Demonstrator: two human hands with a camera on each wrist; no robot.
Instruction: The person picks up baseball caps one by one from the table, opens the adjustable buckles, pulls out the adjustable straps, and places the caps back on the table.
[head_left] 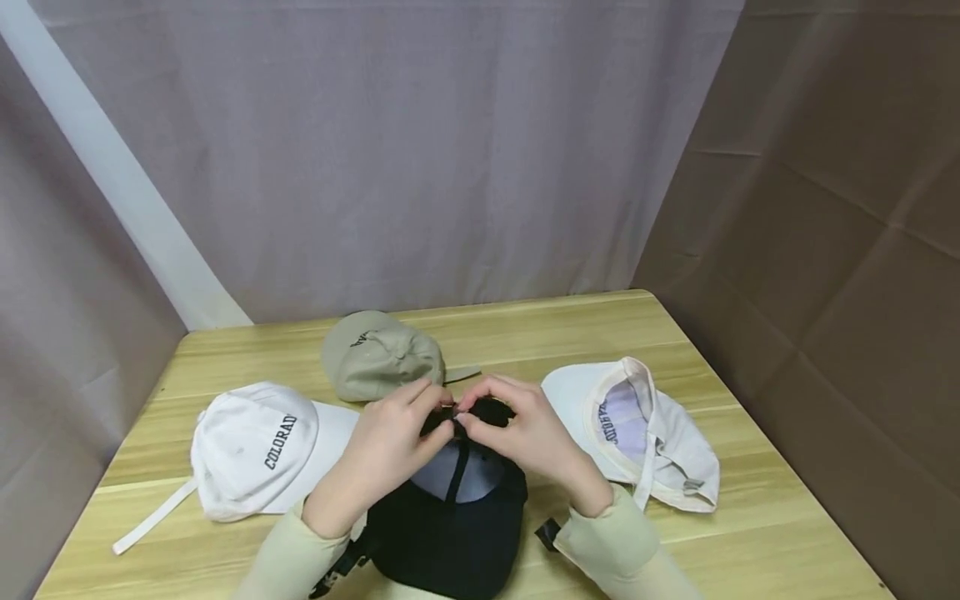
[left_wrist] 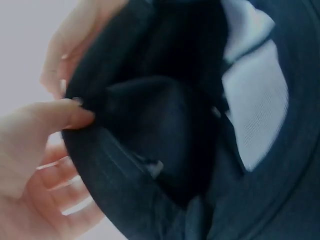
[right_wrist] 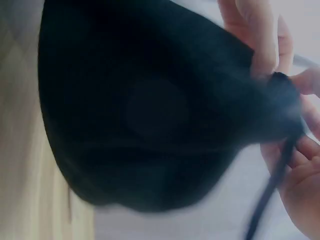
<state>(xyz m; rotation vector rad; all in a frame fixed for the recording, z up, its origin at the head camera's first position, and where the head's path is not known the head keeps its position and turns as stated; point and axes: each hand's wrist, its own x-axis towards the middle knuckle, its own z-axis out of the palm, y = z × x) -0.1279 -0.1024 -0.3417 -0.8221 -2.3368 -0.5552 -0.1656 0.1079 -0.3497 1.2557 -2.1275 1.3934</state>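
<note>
A black baseball cap [head_left: 450, 542] is tilted with its inside facing me and its brim toward the near edge of the table. My left hand [head_left: 393, 437] pinches the cap's back edge between thumb and fingers. Close against it, fingertips almost meeting, my right hand [head_left: 525, 425] pinches the same spot by the strap. A pale grey panel shows inside the cap [left_wrist: 255, 105] in the left wrist view. From the right wrist view, the dark outside of the crown [right_wrist: 150, 110] is seen with a thin strap [right_wrist: 272, 185] hanging from the pinched end. The fastening itself is hidden by fingertips.
A white cap [head_left: 243, 450] with dark lettering lies at the left, its strap [head_left: 153, 517] trailing on the wooden table [head_left: 600, 325]. Behind my hands is a tan cap [head_left: 393, 358]. Another white cap [head_left: 686, 454] rests on its side at the right. Cloth curtains [head_left: 450, 167] surround the table.
</note>
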